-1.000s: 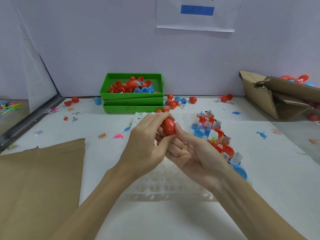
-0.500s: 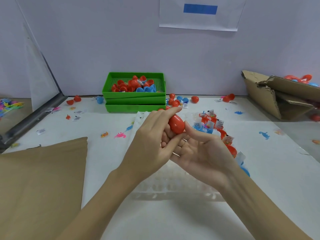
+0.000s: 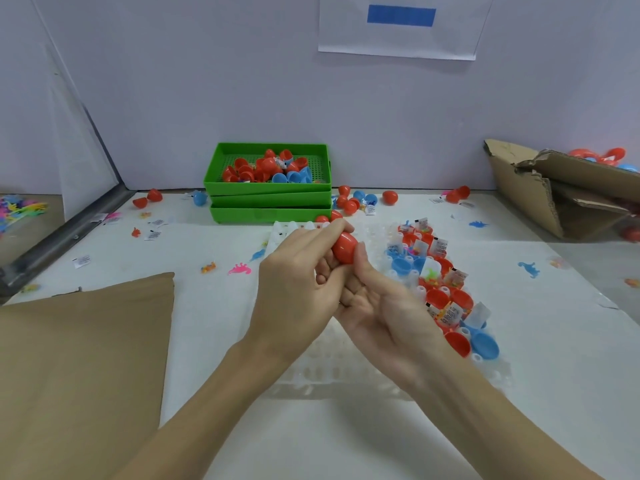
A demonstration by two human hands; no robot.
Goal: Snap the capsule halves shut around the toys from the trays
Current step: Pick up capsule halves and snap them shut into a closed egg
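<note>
A closed red capsule (image 3: 344, 248) is held between both hands above the clear plastic tray (image 3: 322, 372). My left hand (image 3: 294, 282) grips it from the left with fingertips over its top. Palm up, my right hand (image 3: 384, 306) cradles it from below, thumb pressed on its right side. On the tray's right side stand several open red and blue capsule halves (image 3: 446, 296) with small toys and paper slips in them.
Stacked green trays (image 3: 270, 202) with red and blue halves stand at the back. Loose capsules (image 3: 360, 199) lie beside them. A torn cardboard box (image 3: 561, 192) sits at right, brown paper (image 3: 79, 362) at left. Small toy dinosaurs (image 3: 239, 269) are scattered on the white table.
Both hands have shifted slightly right and up with the red capsule. The capsule has turned between the fingers, and my right thumb now presses its side.
</note>
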